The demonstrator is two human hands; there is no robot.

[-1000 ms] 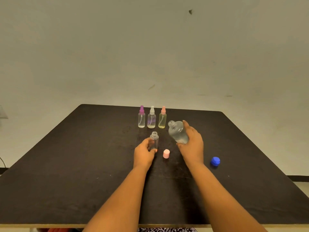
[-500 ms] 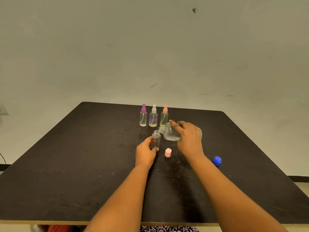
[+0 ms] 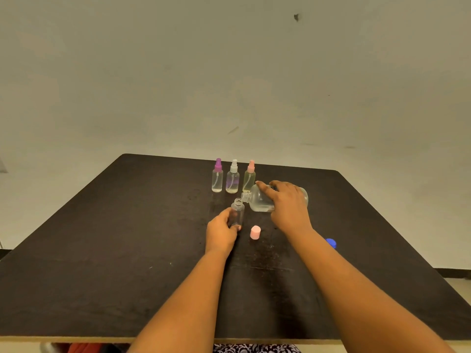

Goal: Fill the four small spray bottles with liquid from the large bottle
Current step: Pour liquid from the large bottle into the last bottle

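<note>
here, from the head camera only. near the middle of the black table (image 3: pixel 102 238): uncapped small bottle (image 3: pixel 237 212), upright, base on the tabletop, gripped low between thumb and curled fingers of the left hand (image 3: pixel 220 231). just right of it and a little higher: large bottle (image 3: pixel 257 201), tipped almost onto its side, open neck pointing left, right beside the small bottle's mouth; clear liquid pooled along its lower side. clamped from above by the right hand (image 3: pixel 288 207), fingers wrapped over the body. cannot tell whether liquid is passing between the two mouths. pink cap (image 3: pixel 255 232) standing just right of the left hand, not touching. blue cap (image 3: pixel 331 242) farther right, partly hidden behind the right forearm. behind, in a close upright row: purple-topped spray bottle (image 3: pixel 217 177), white-topped spray bottle (image 3: pixel 232 178), pink-topped spray bottle (image 3: pixel 249 178), all capped.
</note>
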